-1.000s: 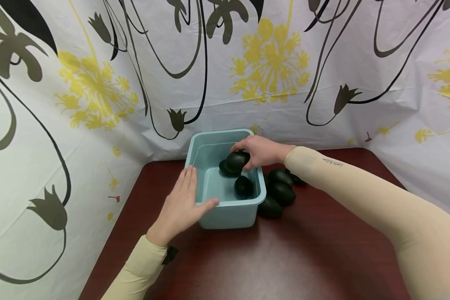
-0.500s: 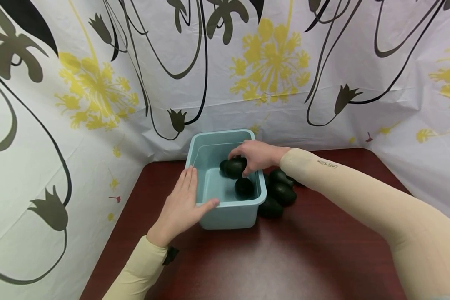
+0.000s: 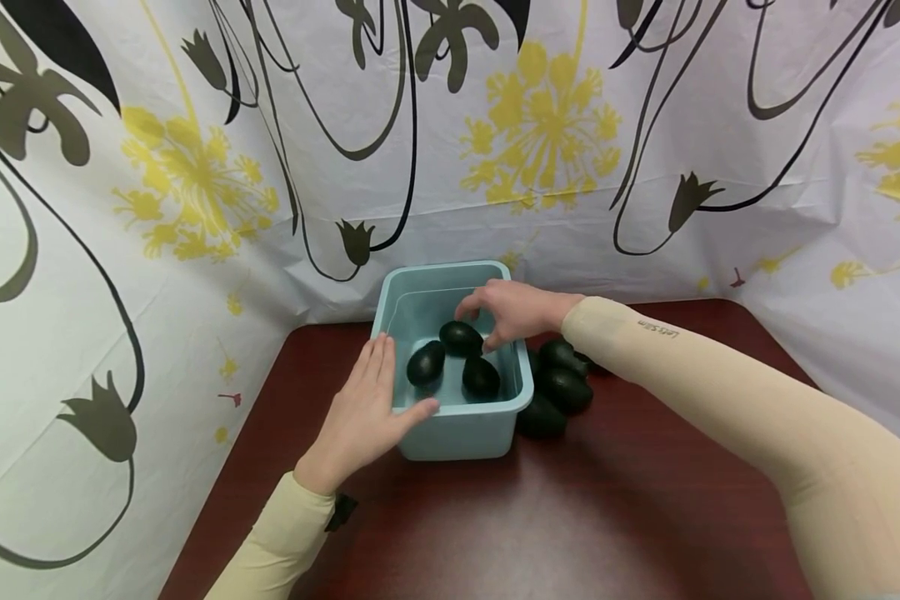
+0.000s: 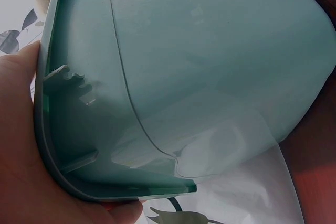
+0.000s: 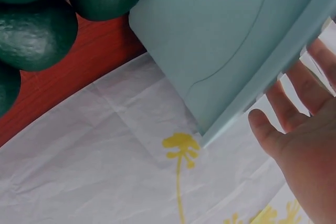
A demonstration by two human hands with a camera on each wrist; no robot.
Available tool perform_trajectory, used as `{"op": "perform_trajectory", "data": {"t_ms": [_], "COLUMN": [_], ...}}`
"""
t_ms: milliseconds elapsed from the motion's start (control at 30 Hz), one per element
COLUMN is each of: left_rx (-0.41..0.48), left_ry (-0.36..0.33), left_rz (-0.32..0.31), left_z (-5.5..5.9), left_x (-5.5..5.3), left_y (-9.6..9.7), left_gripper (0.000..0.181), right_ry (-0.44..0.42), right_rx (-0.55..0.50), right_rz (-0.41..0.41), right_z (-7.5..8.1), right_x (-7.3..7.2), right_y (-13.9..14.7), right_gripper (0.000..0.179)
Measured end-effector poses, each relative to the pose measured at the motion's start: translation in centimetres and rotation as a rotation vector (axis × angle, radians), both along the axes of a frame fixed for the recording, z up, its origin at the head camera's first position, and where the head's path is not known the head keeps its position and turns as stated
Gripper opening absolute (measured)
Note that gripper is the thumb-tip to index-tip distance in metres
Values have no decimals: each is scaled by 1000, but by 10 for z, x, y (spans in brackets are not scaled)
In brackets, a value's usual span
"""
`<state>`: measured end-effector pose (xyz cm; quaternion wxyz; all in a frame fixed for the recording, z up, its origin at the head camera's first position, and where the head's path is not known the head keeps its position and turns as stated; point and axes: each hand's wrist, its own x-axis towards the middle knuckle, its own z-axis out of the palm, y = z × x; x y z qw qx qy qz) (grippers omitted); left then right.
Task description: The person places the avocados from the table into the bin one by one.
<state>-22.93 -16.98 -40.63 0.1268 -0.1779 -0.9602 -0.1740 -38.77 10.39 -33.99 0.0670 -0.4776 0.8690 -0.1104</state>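
Note:
Three dark green avocados lie on the floor of a light blue plastic bin [image 3: 457, 437]: one at the left [image 3: 425, 364], one towards the back [image 3: 461, 337] and one near the front right [image 3: 482, 379]. My left hand [image 3: 358, 421] rests on the bin's front left corner, fingers straight along the left rim and thumb over the front rim. Over the bin's right side is my right hand [image 3: 521, 308], fingers spread and slightly bent, holding nothing. Its fingertips are right by the back avocado. In the right wrist view, the bin's rim hides part of the fingers.
Several more avocados [image 3: 566, 390] are heaped on the dark red table [image 3: 607, 517] against the bin's right side. A white sheet with printed flowers [image 3: 450, 192] hangs behind and to the sides of the table.
My right hand lowered an avocado into the bin and let it go. One avocado now lies farther left in the bin. My left hand has stayed at the corner.

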Motion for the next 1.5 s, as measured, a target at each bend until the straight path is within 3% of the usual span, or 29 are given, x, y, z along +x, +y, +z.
{"op": "perform_trajectory", "data": {"t_ms": [1000, 1167, 1500], "left_rx": [7, 9, 6], "left_ry": [-15, -2, 6], "left_rz": [14, 11, 13], "left_z": [0, 1, 2], "left_x": [1, 2, 2], "left_y": [1, 1, 2], "left_gripper": [113, 112, 112], "right_ry": [-26, -4, -43], "right_rx": [-229, -243, -256], "right_rz": [-72, -83, -129], "right_z": [35, 35, 29], "right_x": [21, 23, 34], "right_y": [46, 57, 76], "right_gripper": [61, 59, 60]}}
